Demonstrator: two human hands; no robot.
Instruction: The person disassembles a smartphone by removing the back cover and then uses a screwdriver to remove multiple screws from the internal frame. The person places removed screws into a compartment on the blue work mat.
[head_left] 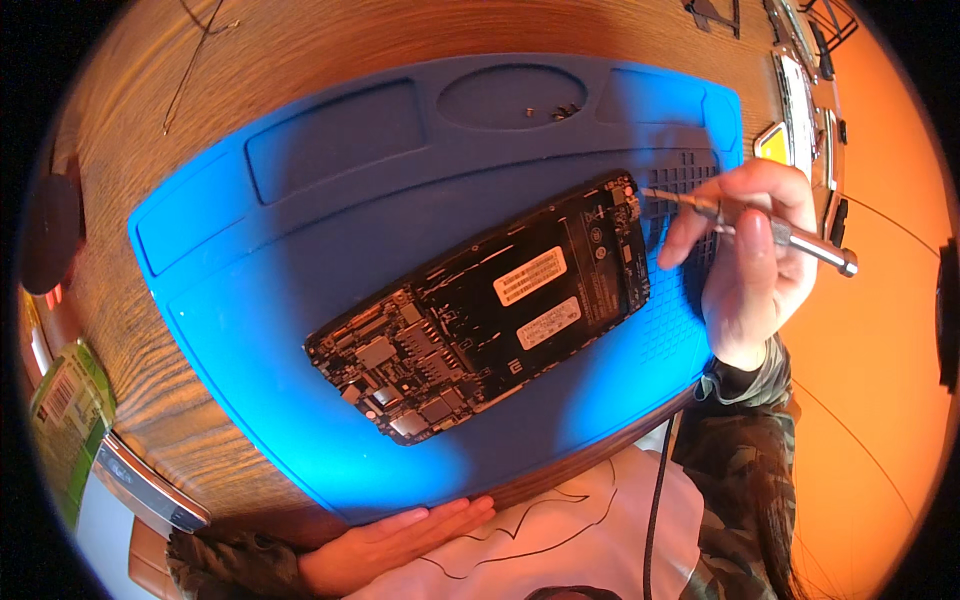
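An opened smartphone (465, 345) lies at a slant on a blue silicone work mat (340, 250). Its circuit board shows at the lower-left end, and a black battery with two white labels fills the middle. My right hand (760, 255) grips a slim silver screwdriver (818, 248) between thumb and fingers. The tip points at the phone's upper-right corner; whether it touches cannot be made out. My left hand (400, 545) rests at the mat's near edge, fingers stretched out flat and holding nothing.
Several tiny screws (566, 112) sit in the mat's oval recess. At left are a green packet (72, 410), another phone (150, 483) and a dark rounded object (52, 235). More parts and a yellow-screened device (772, 145) line the table's right edge. A black cord (657, 500) hangs before me.
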